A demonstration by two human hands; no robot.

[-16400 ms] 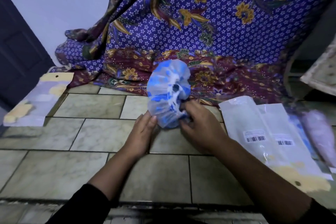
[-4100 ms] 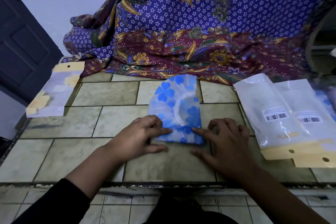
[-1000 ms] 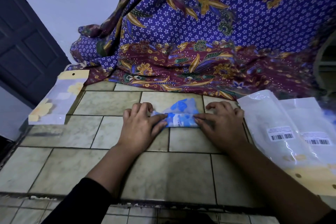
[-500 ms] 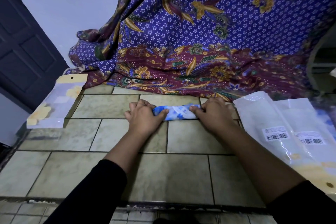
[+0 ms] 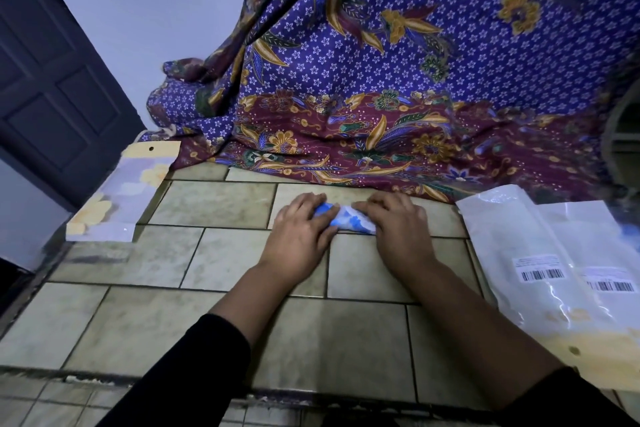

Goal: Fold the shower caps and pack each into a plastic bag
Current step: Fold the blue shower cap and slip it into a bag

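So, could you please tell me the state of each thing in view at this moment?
shower cap: folded into a narrow strip, flat on the tiled surface.
left hand: pressing its left end.
right hand: pressing its right end.
plastic bags: lying flat, overlapping, at right.
filled bag: lying flat at left.
door: shut.

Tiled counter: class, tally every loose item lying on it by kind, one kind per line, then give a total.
Blue shower cap, folded, pressed under left hand and right hand: 1
Empty barcoded plastic bags: 2
Packed bag with yellow header: 1
Patterned cloth: 1
Total: 5
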